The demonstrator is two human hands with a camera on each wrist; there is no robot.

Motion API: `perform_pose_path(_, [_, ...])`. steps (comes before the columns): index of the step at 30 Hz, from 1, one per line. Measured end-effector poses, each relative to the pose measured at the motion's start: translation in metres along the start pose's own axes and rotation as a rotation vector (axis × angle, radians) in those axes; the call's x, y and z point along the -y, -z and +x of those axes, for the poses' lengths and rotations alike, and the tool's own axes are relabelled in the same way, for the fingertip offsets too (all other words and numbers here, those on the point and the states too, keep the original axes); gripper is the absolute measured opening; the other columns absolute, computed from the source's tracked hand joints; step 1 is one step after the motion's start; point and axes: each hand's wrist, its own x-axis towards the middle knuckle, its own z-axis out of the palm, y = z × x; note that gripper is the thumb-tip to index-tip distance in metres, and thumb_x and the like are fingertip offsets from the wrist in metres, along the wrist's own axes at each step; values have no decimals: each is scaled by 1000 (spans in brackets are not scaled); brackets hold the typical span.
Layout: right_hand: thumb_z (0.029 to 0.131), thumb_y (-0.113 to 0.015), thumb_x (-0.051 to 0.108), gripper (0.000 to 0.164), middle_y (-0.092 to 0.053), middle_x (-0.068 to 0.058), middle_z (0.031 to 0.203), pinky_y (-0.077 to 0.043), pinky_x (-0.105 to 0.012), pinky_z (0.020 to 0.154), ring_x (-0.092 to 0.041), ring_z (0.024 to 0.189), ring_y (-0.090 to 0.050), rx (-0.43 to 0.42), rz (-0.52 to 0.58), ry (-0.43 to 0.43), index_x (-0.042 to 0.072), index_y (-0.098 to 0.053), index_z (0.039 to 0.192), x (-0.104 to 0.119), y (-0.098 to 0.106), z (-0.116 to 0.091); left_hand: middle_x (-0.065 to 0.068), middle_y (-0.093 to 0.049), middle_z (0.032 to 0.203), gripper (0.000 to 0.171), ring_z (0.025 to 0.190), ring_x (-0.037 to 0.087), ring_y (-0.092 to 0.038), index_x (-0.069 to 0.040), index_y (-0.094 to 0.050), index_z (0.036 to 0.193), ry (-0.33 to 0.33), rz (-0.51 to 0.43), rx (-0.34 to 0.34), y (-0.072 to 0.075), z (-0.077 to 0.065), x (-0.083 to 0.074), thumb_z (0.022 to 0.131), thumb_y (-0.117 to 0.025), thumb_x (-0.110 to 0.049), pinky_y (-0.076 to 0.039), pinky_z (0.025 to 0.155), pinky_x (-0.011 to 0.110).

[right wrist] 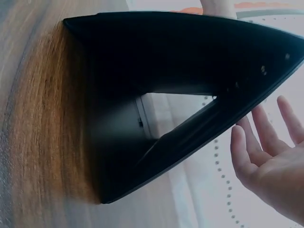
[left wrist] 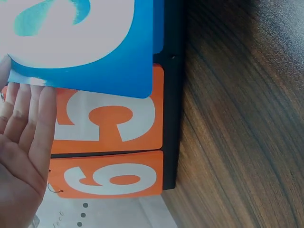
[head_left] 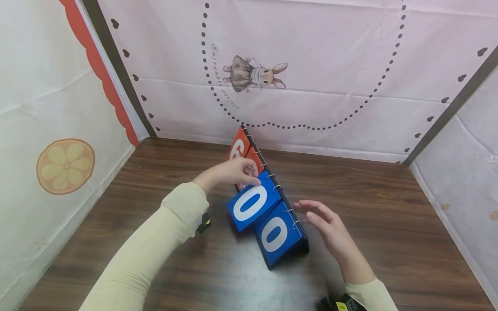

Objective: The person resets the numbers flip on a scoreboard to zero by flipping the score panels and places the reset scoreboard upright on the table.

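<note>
A flip scoreboard with a black stand (head_left: 305,248) stands slantwise on the table, its number cards hung on metal rings. My left hand (head_left: 235,170) pinches the edge of a blue card (head_left: 249,203) marked 0, thumb on its face and fingers behind, and holds it lifted off the board. Beside it hangs another blue card (head_left: 274,235), also marked 0. Orange cards (left wrist: 109,123) at the far end show a 5 and a 6. My right hand (head_left: 330,229) is beside the stand's back near the rings, fingers loosely bent, holding nothing; in the right wrist view the stand's open triangular end (right wrist: 133,47) partly hides it.
The brown wood-grain table (head_left: 381,194) extends on both sides of the scoreboard. A pale printed cloth (head_left: 330,65) with a rabbit figure rises behind it, and further cloth walls flank the table at left and right.
</note>
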Motion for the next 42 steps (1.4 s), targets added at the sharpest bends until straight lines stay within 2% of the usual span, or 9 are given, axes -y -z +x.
perform_pose_path(5, [94,-49,6,37,-47,-10,133,-42,-32,94,-26,122,-44,44,-105,121,6,-47,130,6,-6,-8,6,-65,83,29,76,32,-63,-8,-61,93,16,22,-34,-3,1,-1,78,-74,-30,-54,70,37])
perform_pose_path(8, [91,-52,4,40,-43,-8,137,-42,-39,95,-23,122,-41,57,-161,174,8,-49,130,7,-11,-11,5,-64,83,28,81,29,-62,-10,-63,89,29,52,-55,-4,2,-2,78,-74,-32,-54,71,33])
perform_pose_path(13, [92,-54,11,30,-45,-2,135,-41,-50,92,-22,119,-43,36,-199,147,12,-59,121,7,-17,-12,1,-64,83,25,82,20,-59,-13,-66,84,23,134,-73,-6,4,-3,78,-73,-36,-52,71,26])
perform_pose_path(25, [92,-56,16,26,-46,1,133,-40,-50,93,-26,119,-43,4,-167,81,13,-62,118,4,-20,-15,0,-64,83,25,82,17,-58,-14,-67,85,36,171,-75,-10,5,-4,79,-72,-37,-52,73,25])
perform_pose_path(32, [92,-57,15,26,-48,2,131,-37,-55,94,-21,119,-43,17,-179,101,14,-63,117,5,-21,-18,1,-62,83,25,80,18,-58,-14,-65,84,33,195,-59,-9,2,-7,79,-72,-38,-52,71,25])
perform_pose_path(37, [91,-58,17,26,-48,3,131,-38,-55,94,-23,119,-44,13,-201,91,16,-63,116,6,-23,-21,1,-63,82,26,78,17,-60,-14,-64,84,37,208,-44,-9,0,-8,78,-73,-38,-52,69,24])
perform_pose_path(42, [91,-59,18,26,-48,3,130,-39,-54,93,-24,118,-44,4,-214,91,18,-63,116,8,-25,-23,3,-64,81,27,75,18,-61,-13,-64,84,54,214,-22,-9,-2,-12,78,-73,-38,-54,71,30])
